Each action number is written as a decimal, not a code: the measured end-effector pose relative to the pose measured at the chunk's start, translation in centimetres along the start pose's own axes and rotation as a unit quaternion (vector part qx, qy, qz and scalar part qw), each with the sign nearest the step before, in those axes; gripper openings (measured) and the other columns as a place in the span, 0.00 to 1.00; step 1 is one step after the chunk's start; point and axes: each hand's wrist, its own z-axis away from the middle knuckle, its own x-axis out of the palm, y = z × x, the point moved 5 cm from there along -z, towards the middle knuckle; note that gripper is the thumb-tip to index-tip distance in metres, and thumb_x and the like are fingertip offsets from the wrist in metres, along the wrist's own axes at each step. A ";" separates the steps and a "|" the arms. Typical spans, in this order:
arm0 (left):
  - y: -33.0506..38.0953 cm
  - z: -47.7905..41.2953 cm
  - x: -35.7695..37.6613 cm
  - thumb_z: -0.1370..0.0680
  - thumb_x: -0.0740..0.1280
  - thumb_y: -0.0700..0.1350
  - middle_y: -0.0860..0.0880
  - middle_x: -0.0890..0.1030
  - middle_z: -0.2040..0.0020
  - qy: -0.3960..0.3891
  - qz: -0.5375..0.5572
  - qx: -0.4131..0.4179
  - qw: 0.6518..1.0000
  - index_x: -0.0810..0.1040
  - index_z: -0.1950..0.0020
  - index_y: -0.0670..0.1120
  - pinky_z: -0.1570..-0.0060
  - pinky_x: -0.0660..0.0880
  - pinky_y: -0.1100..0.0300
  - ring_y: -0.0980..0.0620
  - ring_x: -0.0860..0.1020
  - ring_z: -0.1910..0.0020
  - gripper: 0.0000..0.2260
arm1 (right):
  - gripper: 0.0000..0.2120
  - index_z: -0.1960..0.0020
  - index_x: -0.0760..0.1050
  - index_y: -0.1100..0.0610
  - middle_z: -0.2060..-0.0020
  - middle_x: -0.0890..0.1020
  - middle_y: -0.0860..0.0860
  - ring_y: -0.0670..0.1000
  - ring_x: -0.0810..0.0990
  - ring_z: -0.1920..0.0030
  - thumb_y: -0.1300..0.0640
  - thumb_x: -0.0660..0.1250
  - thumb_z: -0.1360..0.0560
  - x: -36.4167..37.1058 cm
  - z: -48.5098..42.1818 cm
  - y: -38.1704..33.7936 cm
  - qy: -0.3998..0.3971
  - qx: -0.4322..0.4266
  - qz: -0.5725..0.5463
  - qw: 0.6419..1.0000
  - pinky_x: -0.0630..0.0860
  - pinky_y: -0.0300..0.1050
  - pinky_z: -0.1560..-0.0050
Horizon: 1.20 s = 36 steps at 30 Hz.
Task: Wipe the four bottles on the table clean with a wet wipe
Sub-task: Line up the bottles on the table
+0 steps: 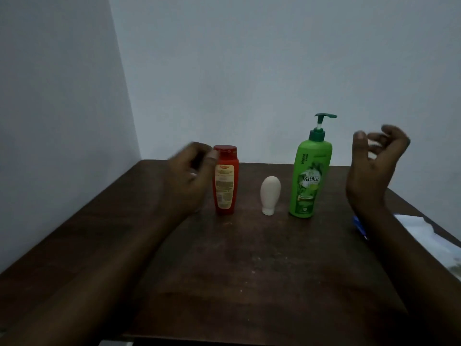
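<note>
Standing in a row on the dark worktop (244, 258) are three bottles that I can see: a red bottle (225, 181), a small white bottle (270, 193) resting on its cap, and a tall green pump bottle (310, 171). The left hand (187, 176) is raised just beside the red bottle, on its left. It is blurred, its fingers (212, 156) seem half curled, and I cannot tell if they hold something. The right hand (374, 168) is lifted to the right of the green bottle, apart from it, with its fingers (394, 133) loosely curled around nothing. A white sheet (419, 228) and a blue item (359, 224) lie near the right edge.
</note>
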 end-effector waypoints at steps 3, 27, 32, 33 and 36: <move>1.8 1.7 7.8 0.19 0.71 0.48 0.52 0.80 0.33 -0.149 0.063 -0.071 0.984 0.75 0.29 0.50 0.38 0.77 0.60 0.60 0.78 0.36 0.18 | 0.29 0.25 0.62 0.55 0.43 0.77 0.55 0.43 0.77 0.53 0.42 0.65 0.20 -0.4 1.5 5.0 -0.090 0.123 0.011 0.988 0.75 0.48 0.50; -7.0 4.1 17.5 0.24 0.77 0.42 0.45 0.79 0.33 -0.162 0.017 -0.303 0.939 0.72 0.30 0.45 0.42 0.78 0.55 0.46 0.78 0.36 0.25 | 0.26 0.38 0.73 0.51 0.46 0.84 0.47 0.39 0.86 0.53 0.72 0.74 0.28 2.3 6.2 9.1 -0.434 0.314 -0.009 0.844 0.80 0.32 0.59; -7.1 3.9 17.4 0.23 0.76 0.42 0.45 0.78 0.31 -0.175 0.008 -0.306 0.936 0.71 0.29 0.46 0.43 0.77 0.55 0.46 0.78 0.35 0.25 | 0.24 0.43 0.75 0.49 0.49 0.84 0.45 0.38 0.85 0.53 0.72 0.74 0.29 2.3 6.3 9.0 -0.435 0.301 0.000 0.849 0.80 0.31 0.59; -7.0 3.9 17.4 0.23 0.75 0.42 0.44 0.78 0.31 -0.179 0.004 -0.304 0.936 0.70 0.29 0.45 0.42 0.77 0.54 0.46 0.77 0.34 0.25 | 0.24 0.43 0.75 0.48 0.50 0.84 0.44 0.38 0.85 0.53 0.72 0.74 0.29 2.2 6.4 9.0 -0.434 0.302 0.000 0.849 0.80 0.31 0.59; -6.9 4.0 17.3 0.22 0.75 0.42 0.44 0.77 0.30 -0.180 -0.001 -0.303 0.936 0.70 0.29 0.45 0.41 0.77 0.54 0.45 0.77 0.33 0.25 | 0.25 0.40 0.74 0.49 0.50 0.86 0.44 0.40 0.86 0.51 0.71 0.75 0.29 2.3 6.4 9.1 -0.441 0.303 -0.003 0.844 0.80 0.31 0.58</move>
